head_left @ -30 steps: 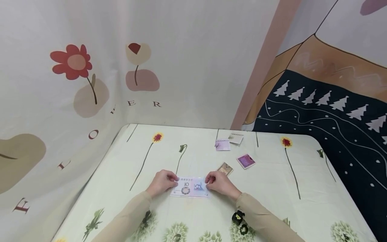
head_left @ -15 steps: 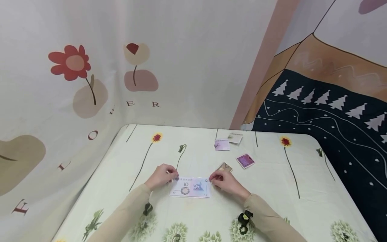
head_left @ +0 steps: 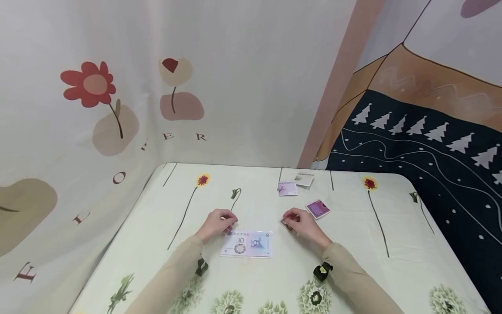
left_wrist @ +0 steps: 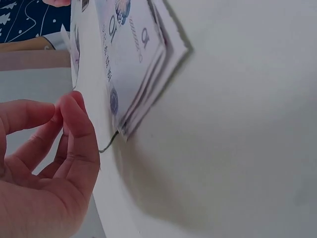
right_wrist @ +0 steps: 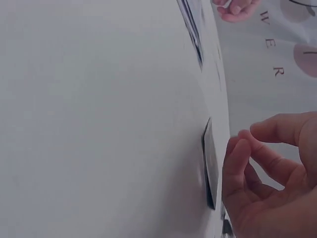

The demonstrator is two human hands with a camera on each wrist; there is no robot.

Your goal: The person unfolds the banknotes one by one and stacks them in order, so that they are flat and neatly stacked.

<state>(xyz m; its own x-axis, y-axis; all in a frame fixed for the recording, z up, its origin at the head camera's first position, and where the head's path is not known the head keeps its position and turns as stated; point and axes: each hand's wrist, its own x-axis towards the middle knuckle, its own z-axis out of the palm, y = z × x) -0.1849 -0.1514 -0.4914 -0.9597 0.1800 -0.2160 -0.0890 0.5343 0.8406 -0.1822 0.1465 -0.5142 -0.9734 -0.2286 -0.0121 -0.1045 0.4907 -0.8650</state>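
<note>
A stack of pale purple-blue banknotes [head_left: 246, 244] marked 10 lies flat on the table; the left wrist view shows several layers at its corner. Just beyond its upper left corner hovers my left hand [head_left: 216, 224], thumb and fingertips together with nothing between them. My right hand [head_left: 304, 224] is over a small folded brown banknote [head_left: 286, 224], partly hidden by the fingers in the head view. From the right wrist, this folded note [right_wrist: 211, 166] sits on the table beside loosely curled fingers [right_wrist: 235, 166], which hold nothing.
Beyond the right hand lies a folded magenta banknote [head_left: 318, 209]. Farther back are a folded lilac note [head_left: 288, 188] and a folded greyish note [head_left: 304, 179]. The white tablecloth [head_left: 345, 231] has printed flowers; a curtain [head_left: 243, 87] hangs behind the table.
Both hands have let go of the banknote stack's edges. The right hand has moved right and back to the folded brown note; the left hand has lifted slightly and moved back.
</note>
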